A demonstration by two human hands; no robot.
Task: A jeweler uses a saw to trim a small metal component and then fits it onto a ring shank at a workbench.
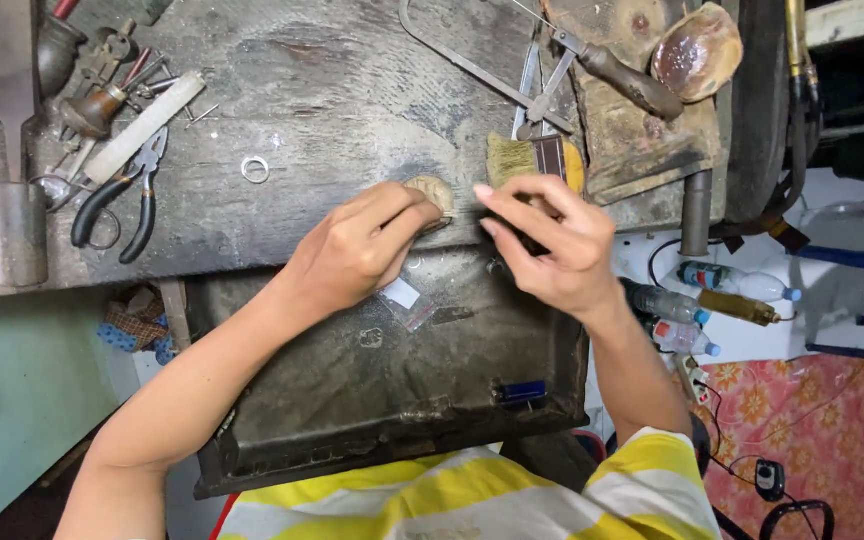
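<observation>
Seemingly midway through a bench job, I watch both hands meet at the front edge of a scarred workbench (332,90), over a dark pull-out tray (372,400). My left hand (352,250) pinches a small round tan piece (432,190), thumb and forefinger closed on it, its top edge just clearing the fingertips. My right hand (552,245) curls in from the other side, fingers bent and drawn close together around something dark that I cannot make out; whether they actually clamp it, I cannot tell. The round piece sits between the two sets of fingertips, touching the left ones and just beside the right.

I judge the handwork on the piece under way rather than finished: it is held at the bench edge, not laid down, and nothing shows how much is left. A small brush (512,158) lies just beyond the right fingertips, a saw frame (552,70) further beyond them. A metal ring (255,169) rests well off to the far side of the left fingers, and black-handled pliers (117,200) lie further out that way among other tools. Below the left knuckles a little clear bag (404,298) sits in the tray, and a blue lighter (520,392) lies near the tray's front wall, under the right wrist.

Both forearms angle in from below, elbows wide, wrists bent inward so the fingertips nearly touch.
</observation>
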